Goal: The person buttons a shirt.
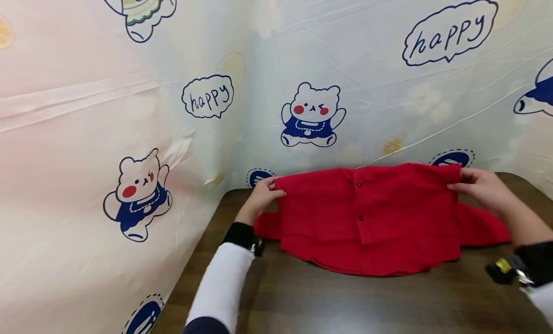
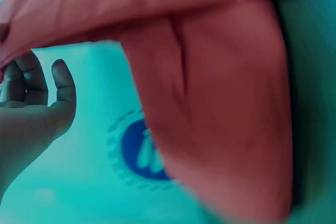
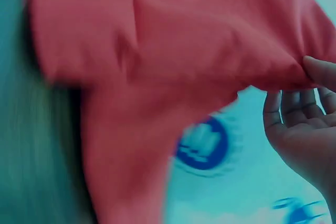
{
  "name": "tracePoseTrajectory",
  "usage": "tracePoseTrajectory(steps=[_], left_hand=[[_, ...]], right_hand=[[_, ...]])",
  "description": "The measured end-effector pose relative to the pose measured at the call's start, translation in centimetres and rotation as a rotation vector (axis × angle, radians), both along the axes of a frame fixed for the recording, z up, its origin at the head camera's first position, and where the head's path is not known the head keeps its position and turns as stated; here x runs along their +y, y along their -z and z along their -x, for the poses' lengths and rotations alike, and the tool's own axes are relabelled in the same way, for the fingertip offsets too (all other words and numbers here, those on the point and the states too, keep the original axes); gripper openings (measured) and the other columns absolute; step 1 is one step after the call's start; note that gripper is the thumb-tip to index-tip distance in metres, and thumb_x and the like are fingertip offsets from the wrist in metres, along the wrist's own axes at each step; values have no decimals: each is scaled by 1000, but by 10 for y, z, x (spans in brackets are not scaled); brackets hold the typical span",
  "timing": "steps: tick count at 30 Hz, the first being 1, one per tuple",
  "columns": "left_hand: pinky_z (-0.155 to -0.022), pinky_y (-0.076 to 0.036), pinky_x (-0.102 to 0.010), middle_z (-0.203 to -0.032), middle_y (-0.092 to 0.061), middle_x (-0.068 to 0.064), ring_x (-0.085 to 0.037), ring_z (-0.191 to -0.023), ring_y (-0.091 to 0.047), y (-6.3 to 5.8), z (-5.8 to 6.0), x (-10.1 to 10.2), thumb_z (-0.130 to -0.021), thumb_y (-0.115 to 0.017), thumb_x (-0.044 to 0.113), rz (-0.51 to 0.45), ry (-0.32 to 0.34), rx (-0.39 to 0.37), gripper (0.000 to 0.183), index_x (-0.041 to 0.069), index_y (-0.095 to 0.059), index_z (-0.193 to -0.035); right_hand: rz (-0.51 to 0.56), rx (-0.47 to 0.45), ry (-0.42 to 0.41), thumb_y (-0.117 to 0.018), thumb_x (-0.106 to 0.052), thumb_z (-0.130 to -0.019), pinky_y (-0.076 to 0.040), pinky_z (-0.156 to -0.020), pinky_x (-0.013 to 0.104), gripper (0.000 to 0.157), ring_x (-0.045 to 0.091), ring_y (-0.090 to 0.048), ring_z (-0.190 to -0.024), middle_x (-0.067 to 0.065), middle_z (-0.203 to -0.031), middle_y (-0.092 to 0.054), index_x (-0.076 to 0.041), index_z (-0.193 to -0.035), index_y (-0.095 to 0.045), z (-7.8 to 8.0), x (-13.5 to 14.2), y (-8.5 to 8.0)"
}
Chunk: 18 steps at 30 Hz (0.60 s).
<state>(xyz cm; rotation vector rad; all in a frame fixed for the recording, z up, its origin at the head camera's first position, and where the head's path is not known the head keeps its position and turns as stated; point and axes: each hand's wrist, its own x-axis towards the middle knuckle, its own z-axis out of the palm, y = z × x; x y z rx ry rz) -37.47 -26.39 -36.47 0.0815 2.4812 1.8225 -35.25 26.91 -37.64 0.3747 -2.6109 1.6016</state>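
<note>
A red buttoned shirt (image 1: 402, 219) is held up by both hands at its two upper corners, its curved hem hanging toward the table. Two dark buttons show on its front placket. My left hand (image 1: 260, 197) pinches the left upper corner; in the left wrist view that hand (image 2: 37, 98) appears at the left edge with a red sleeve (image 2: 226, 114) drooping beside it. At the right upper corner my right hand (image 1: 481, 190) pinches the cloth between thumb and fingers, seen also in the right wrist view, where a sleeve (image 3: 131, 150) hangs blurred.
A dark wooden table (image 1: 328, 305) lies under the shirt. Behind and to the left stands a pale curtain-like sheet (image 1: 207, 147) printed with bears and "happy" bubbles, meeting the table's back edge. Both wrists carry black straps with small devices.
</note>
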Motion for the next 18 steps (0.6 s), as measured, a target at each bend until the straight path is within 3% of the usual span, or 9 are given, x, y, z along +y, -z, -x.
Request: tracePoseTrajectory(steps=[3, 6, 10, 12, 15, 17, 18], left_hand=[[-74, -57, -34, -107, -69, -16, -20, -86, -65, -15, -40, -11, -82, -70, -6, 139, 93, 98, 46, 4, -64, -126], [-67, -55, -31, -97, -70, -8, -15, -79, -62, -17, -82, -17, -76, -73, -6, 333, 195, 277, 37, 6, -72, -112], [-74, -52, -29, -88, -70, 3, -10, -80, -61, 1, -133, -18, -69, -79, -4, 640, 348, 639, 30, 11, -78, -95], [-80, -52, -32, -83, -70, 6, -8, -80, -63, 14, -153, -15, -65, -82, -3, 776, 429, 775, 29, 13, -79, -89], [-88, -51, -38, -78, -68, 9, -7, -80, -63, 35, -173, -9, -62, -81, -1, 989, 549, 854, 28, 16, -78, -83], [-93, -49, -41, -77, -67, 10, -5, -81, -63, 45, -180, -4, -62, -80, 1, 1121, 619, 841, 27, 18, -77, -83], [-95, -48, -42, -77, -67, 10, -5, -82, -62, 49, -183, -2, -63, -79, 1, 1175, 645, 825, 27, 19, -77, -83]], right_hand=[[-212, 241, 15, -69, 5, -86, -46, -59, 15, 12, -2, -54, -70, -18, -81, -63, -3, -95, -66, -34, 8, -12], [-242, 522, -81, -68, 27, -64, -47, -67, 9, 46, -6, -58, -79, -21, -87, -63, -11, -90, -68, -63, 14, -6], [-228, 801, -286, -55, 36, -35, -37, -84, 1, 76, -12, -52, -104, -15, -103, -64, -17, -87, -64, -99, 18, 26], [-247, 815, -363, -54, 33, -30, -35, -86, 1, 79, -11, -49, -108, -15, -108, -63, -21, -88, -62, -117, 17, 46], [-354, 874, -425, -57, 22, -75, -36, -82, 2, 50, -6, -53, -102, -11, -105, -64, -27, -85, -58, -135, 16, 75], [-438, 894, -433, -45, -7, -101, -38, -76, 2, 32, -3, -56, -93, -11, -100, -64, -32, -83, -56, -145, 13, 89], [-467, 910, -439, -34, -23, -105, -38, -73, 3, 32, 0, -58, -88, -9, -97, -64, -33, -83, -55, -148, 12, 95]])
